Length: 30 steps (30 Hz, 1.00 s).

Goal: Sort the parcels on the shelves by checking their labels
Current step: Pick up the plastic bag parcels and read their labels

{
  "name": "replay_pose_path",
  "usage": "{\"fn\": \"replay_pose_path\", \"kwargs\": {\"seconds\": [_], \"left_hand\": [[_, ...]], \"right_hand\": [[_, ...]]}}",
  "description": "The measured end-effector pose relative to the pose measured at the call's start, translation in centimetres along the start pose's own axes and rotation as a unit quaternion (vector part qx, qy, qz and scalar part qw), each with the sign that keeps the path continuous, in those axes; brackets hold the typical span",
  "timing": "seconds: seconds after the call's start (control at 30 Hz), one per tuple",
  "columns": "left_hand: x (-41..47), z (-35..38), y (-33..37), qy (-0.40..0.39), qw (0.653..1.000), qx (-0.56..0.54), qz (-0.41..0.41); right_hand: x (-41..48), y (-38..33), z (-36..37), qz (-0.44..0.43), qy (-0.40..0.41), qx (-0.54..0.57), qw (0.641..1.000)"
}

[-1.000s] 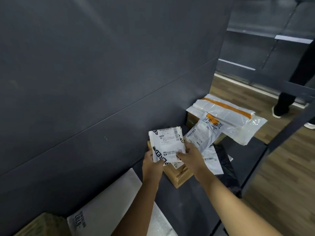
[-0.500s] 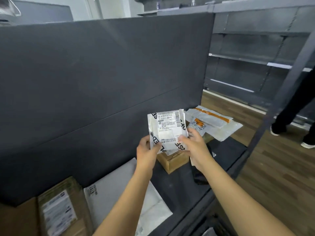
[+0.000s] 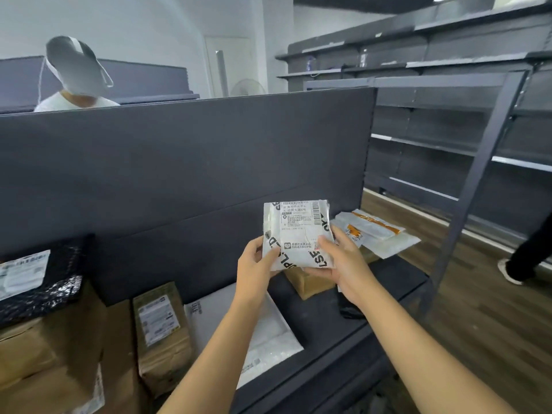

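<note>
I hold a small white parcel [image 3: 297, 233] with black lettering upright, its printed label and barcode facing me. My left hand [image 3: 256, 265] grips its lower left edge. My right hand [image 3: 339, 264] grips its lower right side, thumb on the label. The parcel is raised above the dark shelf [image 3: 325, 330]. Under my hands sits a small brown box [image 3: 310, 283]. Clear bags with orange tape [image 3: 376, 234] lie at the shelf's right end.
A flat white mailer [image 3: 265, 327], a brown parcel with a label [image 3: 161, 330], larger cardboard boxes [image 3: 44, 354] and a black bubble bag [image 3: 38, 279] fill the shelf to the left. A person [image 3: 74, 79] stands behind the dark back panel. Another person's leg [image 3: 525, 258] is on the wooden floor at right.
The view has tilted up, showing the room and the left end of the shelf. Both hands have lifted the white parcel higher and keep hold of it.
</note>
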<state>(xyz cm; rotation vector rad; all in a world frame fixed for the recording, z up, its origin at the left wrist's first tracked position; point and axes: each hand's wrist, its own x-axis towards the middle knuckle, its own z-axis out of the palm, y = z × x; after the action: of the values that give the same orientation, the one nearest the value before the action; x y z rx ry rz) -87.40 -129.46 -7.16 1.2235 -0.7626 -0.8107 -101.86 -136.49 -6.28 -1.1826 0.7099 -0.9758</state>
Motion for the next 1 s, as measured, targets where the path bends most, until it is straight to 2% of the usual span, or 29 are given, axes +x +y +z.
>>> {"fn": "replay_pose_path", "kwargs": {"seconds": [0.13,0.27,0.47,0.6,0.67,0.83,1.0], "left_hand": [[-0.3,-0.8,2.3,-0.018,0.997,-0.046,-0.061],[-0.4,-2.6,4.1,-0.037,0.995,-0.037,-0.083],[-0.2,-7.4,5.0,-0.001,0.998,-0.016,-0.064],[0.1,-9.9,5.1,-0.002,0.998,-0.001,-0.06],[0.4,-10.7,5.3,-0.003,0.998,0.001,-0.059],[0.7,-11.8,5.7,-0.001,0.999,-0.001,-0.051],[0.1,-12.4,6.0,0.073,0.996,0.057,0.004]], "right_hand": [[-0.6,-1.0,2.1,0.026,0.0,-0.025,0.999],[-0.9,-1.7,4.4,0.022,-0.006,-0.034,0.999],[-2.0,-1.5,9.3,-0.091,-0.065,-0.074,0.991],[-2.4,-0.9,11.9,-0.169,-0.149,-0.157,0.962],[-2.4,-0.7,13.0,-0.2,-0.163,-0.209,0.943],[-1.8,-0.7,14.4,-0.216,-0.141,-0.224,0.94],[0.0,-0.6,14.1,-0.101,-0.041,-0.088,0.99]]}}
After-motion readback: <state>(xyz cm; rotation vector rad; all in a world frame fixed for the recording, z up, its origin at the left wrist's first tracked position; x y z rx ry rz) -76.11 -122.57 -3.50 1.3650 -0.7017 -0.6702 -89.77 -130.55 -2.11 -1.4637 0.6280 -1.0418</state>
